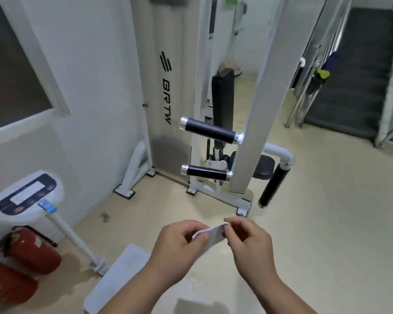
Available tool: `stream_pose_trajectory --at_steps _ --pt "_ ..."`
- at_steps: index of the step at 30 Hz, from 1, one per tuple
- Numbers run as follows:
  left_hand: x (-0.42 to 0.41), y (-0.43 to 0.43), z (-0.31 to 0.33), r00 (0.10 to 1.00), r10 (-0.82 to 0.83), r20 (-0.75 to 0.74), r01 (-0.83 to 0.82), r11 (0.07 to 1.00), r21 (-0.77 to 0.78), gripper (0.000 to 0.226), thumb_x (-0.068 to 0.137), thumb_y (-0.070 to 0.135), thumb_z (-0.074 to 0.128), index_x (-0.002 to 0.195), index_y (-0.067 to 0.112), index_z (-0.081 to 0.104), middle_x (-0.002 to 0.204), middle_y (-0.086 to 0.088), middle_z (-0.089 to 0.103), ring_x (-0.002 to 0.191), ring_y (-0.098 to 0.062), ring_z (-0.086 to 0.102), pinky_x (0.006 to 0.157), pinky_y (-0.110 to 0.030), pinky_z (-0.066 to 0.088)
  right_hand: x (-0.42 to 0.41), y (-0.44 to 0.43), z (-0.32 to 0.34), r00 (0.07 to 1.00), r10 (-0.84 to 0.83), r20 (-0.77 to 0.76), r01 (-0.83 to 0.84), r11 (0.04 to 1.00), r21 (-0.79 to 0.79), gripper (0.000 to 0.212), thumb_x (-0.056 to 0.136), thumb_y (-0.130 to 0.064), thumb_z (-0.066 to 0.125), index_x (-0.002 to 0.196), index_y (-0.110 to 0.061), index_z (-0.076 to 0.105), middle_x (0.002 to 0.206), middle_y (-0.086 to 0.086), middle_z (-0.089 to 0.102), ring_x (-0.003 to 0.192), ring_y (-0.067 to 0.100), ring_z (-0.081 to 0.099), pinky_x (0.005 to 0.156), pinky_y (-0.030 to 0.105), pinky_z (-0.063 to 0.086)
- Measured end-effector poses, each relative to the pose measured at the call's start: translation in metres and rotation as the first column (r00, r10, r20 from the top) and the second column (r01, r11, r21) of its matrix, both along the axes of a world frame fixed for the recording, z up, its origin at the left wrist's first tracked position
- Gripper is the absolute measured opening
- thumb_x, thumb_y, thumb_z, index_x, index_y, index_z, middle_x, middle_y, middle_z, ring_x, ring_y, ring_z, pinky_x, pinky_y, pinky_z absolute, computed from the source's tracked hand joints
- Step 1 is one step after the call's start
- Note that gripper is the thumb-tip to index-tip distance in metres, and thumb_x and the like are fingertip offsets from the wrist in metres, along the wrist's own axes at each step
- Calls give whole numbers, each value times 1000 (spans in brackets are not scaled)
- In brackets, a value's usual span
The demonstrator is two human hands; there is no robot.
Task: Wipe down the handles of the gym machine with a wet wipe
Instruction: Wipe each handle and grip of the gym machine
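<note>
Low in the middle of the frame, both hands pinch a white wet wipe (210, 234): the left hand (177, 248) grips its lower end, the right hand (247, 243) its upper end, so its long axis slants up to the right. Above them, at the frame's centre, the white gym machine (254, 109) carries two black handles, an upper handle (208, 130) and a lower handle (205, 172), both lying roughly level with their chrome free ends pointing left. Two red fire extinguishers (32, 252) lie at lower left

The left hand (177, 248) and right hand (250, 243) are bare, forearms (132, 295) bare too.
</note>
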State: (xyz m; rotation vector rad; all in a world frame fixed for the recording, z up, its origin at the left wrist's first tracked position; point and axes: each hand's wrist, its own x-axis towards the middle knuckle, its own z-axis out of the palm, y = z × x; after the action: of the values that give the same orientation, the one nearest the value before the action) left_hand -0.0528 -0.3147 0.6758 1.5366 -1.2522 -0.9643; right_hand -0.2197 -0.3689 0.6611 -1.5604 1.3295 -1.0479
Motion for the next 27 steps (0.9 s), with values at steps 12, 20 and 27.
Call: stream_pose_trajectory --at_steps 12,20,27 --pt "-118 -75 6 986 -111 122 97 989 112 10 90 20 72 85 27 77 78 11 74 67 -8 61 63 -21 46 -105 -72 -8 981 -53 186 51 999 15 19 95 -10 69 85 -27 72 87 -12 74 80 9 68 69 13 48" --pt "-190 -124 -2 932 322 165 -338 938 75 17 93 22 71 95 38 70 94 21 70 80 -12 62 65 -10 48 -191 -149 -41 961 -6 278 -18 996 83 24 96 -9 66 85 -29 70 83 -13 70 79 5 66 68 8 46" --pt "-204 -149 34 679 585 442 -443 808 -389 13 85 37 69 96 31 70 91 14 68 79 -13 62 71 -22 50 -199 -187 -50 930 93 355 -134 987 93 24 96 -8 64 88 -30 69 91 -18 70 88 6 67 73 10 48"
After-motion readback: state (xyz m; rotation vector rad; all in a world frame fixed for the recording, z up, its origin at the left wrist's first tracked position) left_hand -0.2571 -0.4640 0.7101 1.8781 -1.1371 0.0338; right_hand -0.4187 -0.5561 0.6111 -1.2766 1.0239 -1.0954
